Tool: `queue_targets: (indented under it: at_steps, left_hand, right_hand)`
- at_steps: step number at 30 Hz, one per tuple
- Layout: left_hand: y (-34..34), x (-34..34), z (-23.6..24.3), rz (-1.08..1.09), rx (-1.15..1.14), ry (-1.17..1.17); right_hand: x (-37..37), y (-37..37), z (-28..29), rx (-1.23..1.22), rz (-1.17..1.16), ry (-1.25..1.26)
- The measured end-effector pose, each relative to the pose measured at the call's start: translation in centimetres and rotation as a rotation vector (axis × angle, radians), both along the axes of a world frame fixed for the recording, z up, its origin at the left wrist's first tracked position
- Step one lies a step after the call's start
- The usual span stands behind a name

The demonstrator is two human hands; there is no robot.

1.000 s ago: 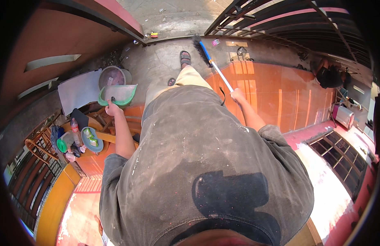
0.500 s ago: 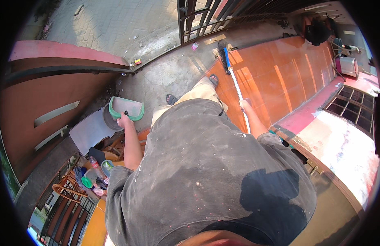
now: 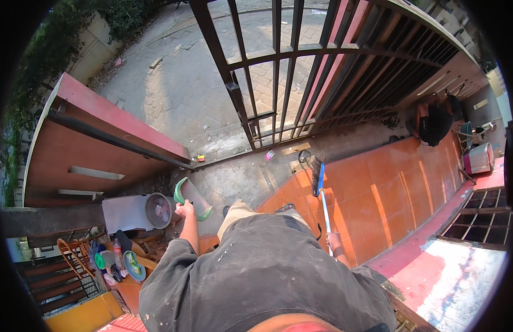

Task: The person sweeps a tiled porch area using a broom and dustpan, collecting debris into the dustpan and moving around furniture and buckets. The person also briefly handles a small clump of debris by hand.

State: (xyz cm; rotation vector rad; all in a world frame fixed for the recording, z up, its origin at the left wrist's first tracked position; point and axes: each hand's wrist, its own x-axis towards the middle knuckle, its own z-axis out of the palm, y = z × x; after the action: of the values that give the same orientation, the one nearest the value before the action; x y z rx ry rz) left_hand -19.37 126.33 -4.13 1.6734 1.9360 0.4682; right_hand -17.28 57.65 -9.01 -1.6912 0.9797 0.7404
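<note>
My left hand (image 3: 184, 209) is closed round the handle of a green dustpan (image 3: 195, 199), which hangs tilted above the grey concrete. Below and beside it stands a grey bin (image 3: 158, 210) with crumpled litter inside. On the other side, my right hand (image 3: 334, 241) grips the white shaft of a broom (image 3: 325, 209). The broom's blue collar and dark bristles reach down to the edge of the orange tiles (image 3: 367, 199), where the tiles meet the concrete. Next to the bristles is a small dark heap (image 3: 304, 156) that I cannot make out.
A black barred gate (image 3: 278, 61) stands beyond the concrete strip. Another person (image 3: 433, 124) is bent over at the far right. To the left a table carries a bottle (image 3: 117, 253) and a blue bowl (image 3: 134, 266). A pink litter scrap (image 3: 269, 155) lies near the gate.
The view has lifted, bringing in more of the gate and paving. The dustpan has turned more upright, uncovering the bin's contents. Both hands keep their holds.
</note>
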Motion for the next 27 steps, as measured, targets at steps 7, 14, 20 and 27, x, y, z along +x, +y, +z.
queue_targets:
  at_steps: [7,14,20,27]
  left_hand:
    - [-7.6,7.8,-1.3,-0.388,0.02,0.141]
    - [-16.8,16.9,-3.1,-0.989,-0.068,0.334]
    - [-29.3,30.7,-4.9,-1.563,-0.079,0.371]
    - [-47.7,50.2,-5.8,-1.915,0.066,0.396]
  right_hand:
    - [-0.3,-6.0,1.6,-0.09,-0.044,-0.017]
    - [-2.6,-6.4,1.3,-0.056,-0.359,-0.035]
    - [-2.9,-9.0,-1.6,-0.147,-0.588,-0.089]
    - [0.2,-14.7,1.1,-0.271,-0.715,-0.011]
